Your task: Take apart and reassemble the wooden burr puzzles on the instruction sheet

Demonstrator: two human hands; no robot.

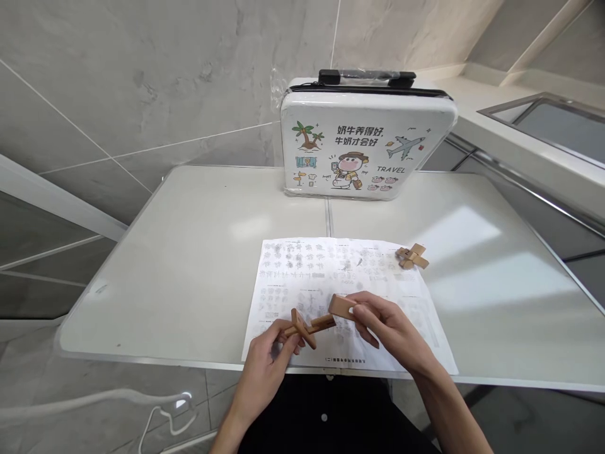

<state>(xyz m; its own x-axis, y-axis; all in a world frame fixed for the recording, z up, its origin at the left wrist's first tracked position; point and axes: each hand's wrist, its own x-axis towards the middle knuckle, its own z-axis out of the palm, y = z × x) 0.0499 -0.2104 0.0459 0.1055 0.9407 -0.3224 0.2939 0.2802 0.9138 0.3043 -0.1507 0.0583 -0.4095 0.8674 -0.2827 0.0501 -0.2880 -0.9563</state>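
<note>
My left hand (269, 356) is closed on a partly joined wooden puzzle (306, 326), several crossed brown sticks held just above the paper. My right hand (385, 325) pinches a single wooden block (341, 306), whose end sits right next to the puzzle's upper right stick. Both hands hover over the near part of a printed instruction sheet (331, 265) lying on the white table (189, 252). A second small wooden cross piece (412, 256) rests at the sheet's far right corner, untouched.
A white cartoon-printed case (366, 139) with a black handle stands upright at the table's far edge against a grey tiled wall. A counter with a sunken sink (548, 126) runs along the right. White cable (161, 410) lies on the floor at lower left.
</note>
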